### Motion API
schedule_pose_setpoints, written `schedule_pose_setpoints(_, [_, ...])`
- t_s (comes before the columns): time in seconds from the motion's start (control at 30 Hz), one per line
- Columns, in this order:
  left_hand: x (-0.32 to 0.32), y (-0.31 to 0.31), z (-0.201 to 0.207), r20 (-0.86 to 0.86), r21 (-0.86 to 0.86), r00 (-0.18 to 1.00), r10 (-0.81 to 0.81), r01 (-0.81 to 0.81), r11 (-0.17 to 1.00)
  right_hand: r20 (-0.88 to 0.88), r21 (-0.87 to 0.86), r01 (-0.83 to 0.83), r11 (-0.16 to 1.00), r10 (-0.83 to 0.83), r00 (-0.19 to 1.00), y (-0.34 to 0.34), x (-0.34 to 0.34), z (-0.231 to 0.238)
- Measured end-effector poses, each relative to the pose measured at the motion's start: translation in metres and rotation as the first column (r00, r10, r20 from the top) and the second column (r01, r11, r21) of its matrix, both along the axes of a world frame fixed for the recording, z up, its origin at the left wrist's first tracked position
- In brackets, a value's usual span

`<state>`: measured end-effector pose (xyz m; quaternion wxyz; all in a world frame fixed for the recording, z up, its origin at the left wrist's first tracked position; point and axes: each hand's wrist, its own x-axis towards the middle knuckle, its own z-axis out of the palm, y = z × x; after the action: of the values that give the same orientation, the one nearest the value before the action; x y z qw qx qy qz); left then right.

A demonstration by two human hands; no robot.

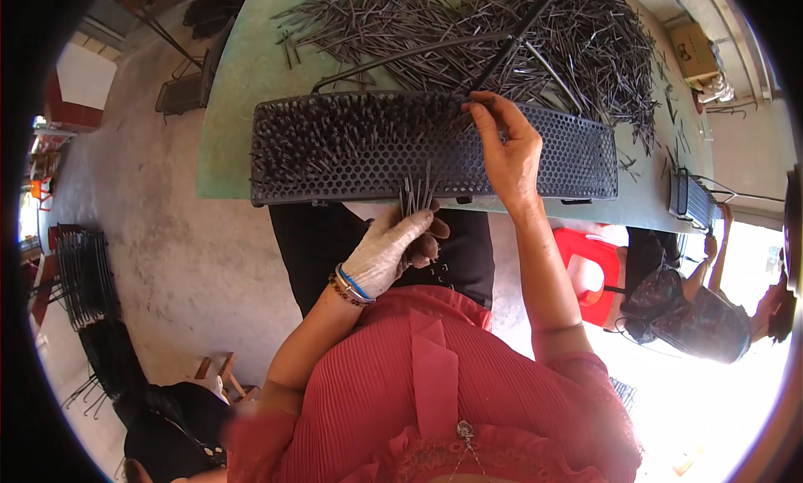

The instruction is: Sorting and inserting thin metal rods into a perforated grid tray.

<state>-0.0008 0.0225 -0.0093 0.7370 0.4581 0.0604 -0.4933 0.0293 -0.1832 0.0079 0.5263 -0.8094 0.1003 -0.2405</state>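
Observation:
A long black perforated metal rack lies across the table's near edge. Thin dark sticks stand upright in its holes, dense on the left and thinning toward the middle; the right part shows bare holes. My left hand, in a pale work glove, is closed round a small bundle of the same sticks just below the rack's near edge. Over the rack's far middle, my bare right hand pinches thumb and forefinger together at a thin dark stick; its tip is hard to make out.
A large loose heap of dark sticks covers the far part of the green table. Black metal bars rise behind the rack. At right, another person works at a similar rack, by a red stool. Another person is at lower left.

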Motion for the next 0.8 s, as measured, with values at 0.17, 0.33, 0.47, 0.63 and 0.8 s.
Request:
schedule_pose_setpoints(0.17, [0.001,0.006,-0.005,-0.046,-0.071,0.999,0.012,-0.015,0.997,0.05,-0.151,-0.039,0.988,0.047,0.998,0.007,-0.001,0.008])
schedule_pose_setpoints(0.33, [0.003,0.003,0.002,-0.046,-0.005,0.999,-0.008,0.008,1.0,0.08,-0.292,-0.12,0.949,0.149,0.986,0.01,0.002,-0.001])
schedule_pose_setpoints(0.47, [0.003,0.004,0.0,-0.04,0.002,0.999,-0.014,0.014,1.0,0.07,-0.293,-0.086,0.952,0.111,0.991,0.013,0.002,-0.001])
schedule_pose_setpoints(0.63, [0.004,0.004,0.001,-0.027,-0.03,0.999,-0.039,0.039,0.999,0.18,-0.493,-0.078,0.866,0.189,0.965,0.011,0.002,-0.005])
schedule_pose_setpoints(0.8, [0.002,0.003,-0.003,-0.053,-0.112,0.999,0.003,-0.009,0.994,0.206,-0.571,-0.012,0.821,0.157,0.966,0.012,-0.004,-0.009])
